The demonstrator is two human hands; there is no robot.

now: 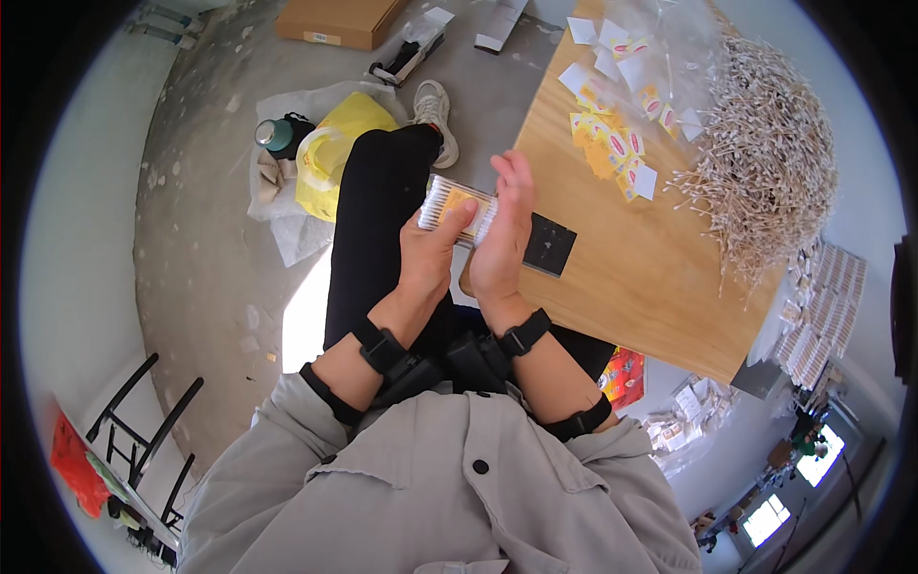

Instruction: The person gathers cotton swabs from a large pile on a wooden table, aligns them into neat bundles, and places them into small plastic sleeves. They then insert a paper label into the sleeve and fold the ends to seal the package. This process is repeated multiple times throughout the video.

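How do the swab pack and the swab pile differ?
The pack is small and held in the left hand; the pile is far bigger and lies on the table. The pack is neatly lined up; the pile is tangled. Both consist of white-tipped swabs.

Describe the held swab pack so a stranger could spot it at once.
Find the wooden table on the right, then its left edge. Just left of that, the left hand holds a flat swab pack with a yellow label. Unlike the loose swab heap on the table, its swabs lie aligned.
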